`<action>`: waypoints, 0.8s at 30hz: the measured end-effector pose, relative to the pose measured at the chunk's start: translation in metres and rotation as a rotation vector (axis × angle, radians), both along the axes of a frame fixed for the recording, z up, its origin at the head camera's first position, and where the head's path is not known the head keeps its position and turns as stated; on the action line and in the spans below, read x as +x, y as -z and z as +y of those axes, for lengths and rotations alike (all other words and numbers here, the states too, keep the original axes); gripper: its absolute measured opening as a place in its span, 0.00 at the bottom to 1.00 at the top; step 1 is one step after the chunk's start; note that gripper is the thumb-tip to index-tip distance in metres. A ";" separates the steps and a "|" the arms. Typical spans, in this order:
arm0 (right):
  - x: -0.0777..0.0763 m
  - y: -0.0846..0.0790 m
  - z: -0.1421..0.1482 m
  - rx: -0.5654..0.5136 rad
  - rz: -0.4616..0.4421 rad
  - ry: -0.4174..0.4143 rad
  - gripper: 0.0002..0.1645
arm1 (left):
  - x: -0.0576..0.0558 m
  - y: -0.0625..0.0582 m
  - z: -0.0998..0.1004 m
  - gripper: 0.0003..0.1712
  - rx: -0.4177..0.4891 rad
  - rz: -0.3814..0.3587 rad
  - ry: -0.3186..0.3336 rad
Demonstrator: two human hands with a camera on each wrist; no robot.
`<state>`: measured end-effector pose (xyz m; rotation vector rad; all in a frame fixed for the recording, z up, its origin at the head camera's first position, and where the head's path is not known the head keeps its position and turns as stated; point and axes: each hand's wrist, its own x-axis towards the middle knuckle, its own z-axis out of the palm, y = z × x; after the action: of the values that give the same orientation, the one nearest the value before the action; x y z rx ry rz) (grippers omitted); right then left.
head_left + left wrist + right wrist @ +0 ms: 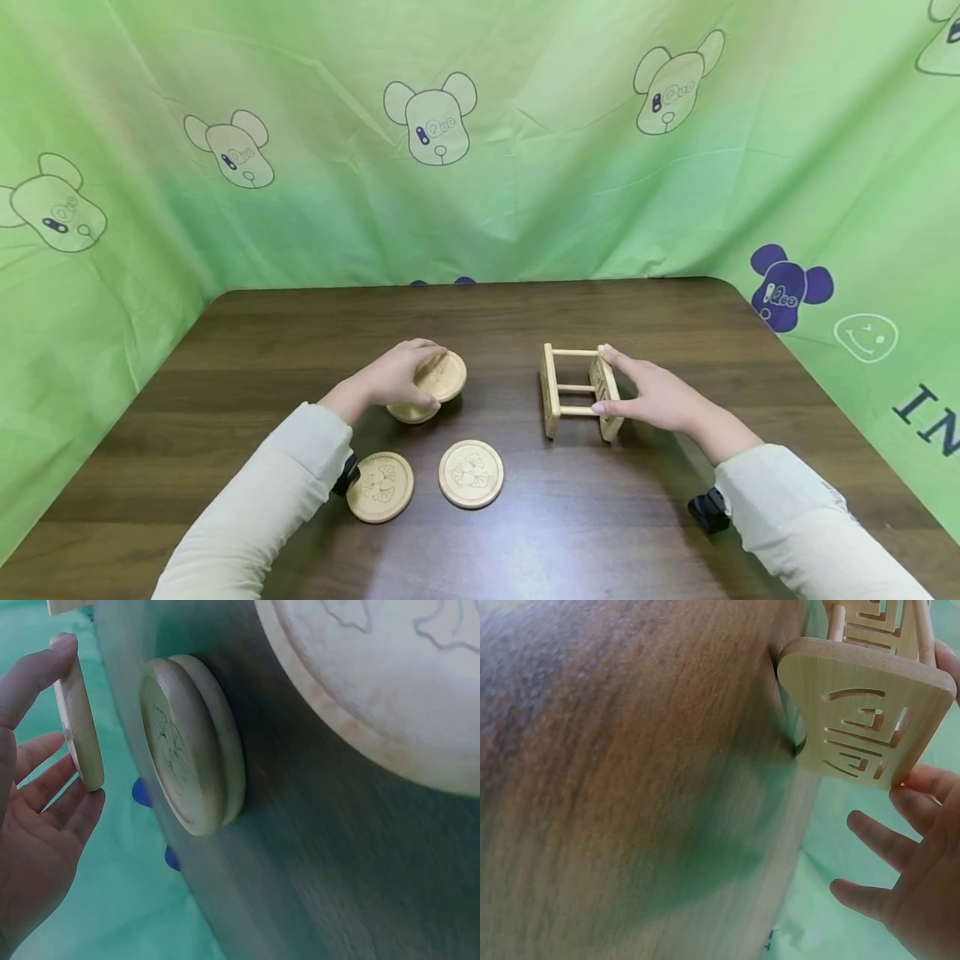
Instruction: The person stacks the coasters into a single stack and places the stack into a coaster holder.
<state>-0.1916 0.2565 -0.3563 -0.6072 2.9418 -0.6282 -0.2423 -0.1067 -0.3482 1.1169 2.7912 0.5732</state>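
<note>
Coaster held over stack; coaster rack gripped at one end

A round wooden coaster is pinched between the thumb and fingers of the left hand; it is held clear of a stack of two coasters, which is supported by the wood-grained surface. Two further engraved coasters are laid flat nearer the person: the left engraved coaster is placed beside the left wrist, the right engraved coaster just apart from it; ginkgo-like leaf outlines are borne by both.

The wooden coaster rack is stood on the surface, to the right of the coasters; its two end panels are joined by round bars. The right-hand end panel, pierced with fretwork slots, is clamped between the thumb and fingers of the right hand; two of that hand's fingers are spread off the panel. The surface is backed by a green printed drape.
</note>
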 end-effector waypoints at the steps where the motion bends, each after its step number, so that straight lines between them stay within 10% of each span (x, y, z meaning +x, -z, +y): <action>1: 0.000 0.000 0.000 -0.001 0.001 -0.002 0.55 | 0.001 0.000 -0.001 0.43 0.000 -0.002 -0.005; 24: -0.002 0.000 -0.001 0.005 -0.002 -0.007 0.54 | 0.009 0.016 -0.035 0.44 0.023 -0.016 -0.051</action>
<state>-0.1932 0.2555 -0.3566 -0.6160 2.9372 -0.6198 -0.2333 -0.1417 -0.3646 1.0434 2.8133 0.6181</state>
